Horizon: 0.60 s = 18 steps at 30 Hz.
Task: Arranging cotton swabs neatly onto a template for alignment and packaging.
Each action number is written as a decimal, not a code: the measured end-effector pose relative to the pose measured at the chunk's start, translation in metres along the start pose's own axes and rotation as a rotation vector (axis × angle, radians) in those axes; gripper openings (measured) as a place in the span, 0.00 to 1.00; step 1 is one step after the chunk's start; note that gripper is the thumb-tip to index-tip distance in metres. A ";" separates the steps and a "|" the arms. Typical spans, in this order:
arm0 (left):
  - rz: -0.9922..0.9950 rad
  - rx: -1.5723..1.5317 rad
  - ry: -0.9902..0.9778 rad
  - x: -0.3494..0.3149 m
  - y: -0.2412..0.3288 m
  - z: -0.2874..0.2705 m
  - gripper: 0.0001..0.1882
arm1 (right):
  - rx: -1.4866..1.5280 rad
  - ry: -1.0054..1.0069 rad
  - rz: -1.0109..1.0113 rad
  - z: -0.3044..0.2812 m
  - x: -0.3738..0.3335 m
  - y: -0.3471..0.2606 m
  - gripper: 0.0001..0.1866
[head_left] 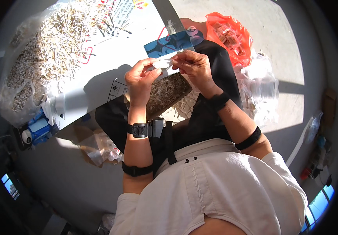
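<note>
Whitish piece (pixel 163 64), pinched by your left hand (pixel 140 77) and right hand (pixel 197 69), seems unfinished, with loose sticks (pixel 55 55) left heaped at the board's (pixel 74 103) left edge

Red bag (pixel 247 43) made of glossy crinkled plastic, white worktop (pixel 73 100) finished smooth, sweatshirt (pixel 231 184) sewn from matt cloth, held piece (pixel 163 64) seen as translucent plastic
</note>
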<state>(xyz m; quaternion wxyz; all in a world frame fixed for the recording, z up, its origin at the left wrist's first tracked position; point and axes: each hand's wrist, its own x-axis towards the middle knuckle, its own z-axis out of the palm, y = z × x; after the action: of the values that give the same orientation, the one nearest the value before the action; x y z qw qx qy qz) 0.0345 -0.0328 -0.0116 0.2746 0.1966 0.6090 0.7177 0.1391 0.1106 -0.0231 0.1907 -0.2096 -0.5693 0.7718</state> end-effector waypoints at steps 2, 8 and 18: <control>0.025 0.012 0.010 -0.003 0.003 0.000 0.12 | 0.050 -0.003 0.009 0.001 -0.002 -0.002 0.02; 0.162 0.279 -0.027 -0.013 0.024 -0.003 0.10 | -0.148 -0.013 -0.219 0.007 -0.014 -0.010 0.01; 0.810 1.049 -0.108 -0.019 0.071 0.021 0.10 | -0.678 -0.062 -0.477 0.019 -0.035 -0.045 0.04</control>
<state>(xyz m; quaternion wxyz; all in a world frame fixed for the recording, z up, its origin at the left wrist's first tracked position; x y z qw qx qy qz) 0.0508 -0.0362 0.0626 -0.1186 0.5532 0.7409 0.3618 0.1611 0.0896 0.0291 0.2669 -0.0993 -0.8293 0.4809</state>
